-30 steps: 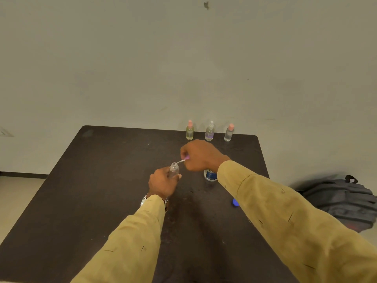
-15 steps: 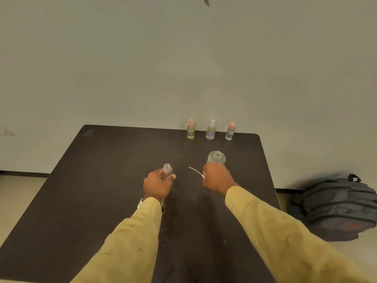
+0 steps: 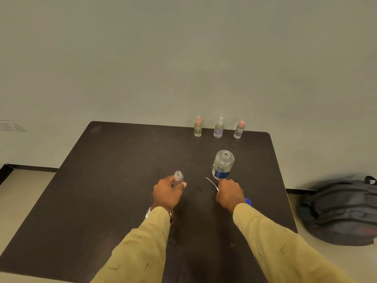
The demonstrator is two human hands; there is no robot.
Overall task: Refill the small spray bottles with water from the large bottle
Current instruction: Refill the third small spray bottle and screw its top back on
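My left hand grips a small clear spray bottle upright on the dark table; its neck is uncapped. My right hand is low over the table and holds the bottle's spray head, whose thin white dip tube sticks out to the left. The spray head itself is hidden in my fist. Just beyond my right hand stands the large clear bottle with a blue label, its mouth uncapped. Its blue cap lies by my right wrist.
Three small capped spray bottles stand in a row at the table's far edge: yellowish, purple-labelled and clear. A dark backpack lies on the floor right of the table. The wall is right behind the table.
My right hand pulled the spray head with its tube out of the small bottle and lowered it to the table near the large bottle. My left hand kept its hold on the small bottle.
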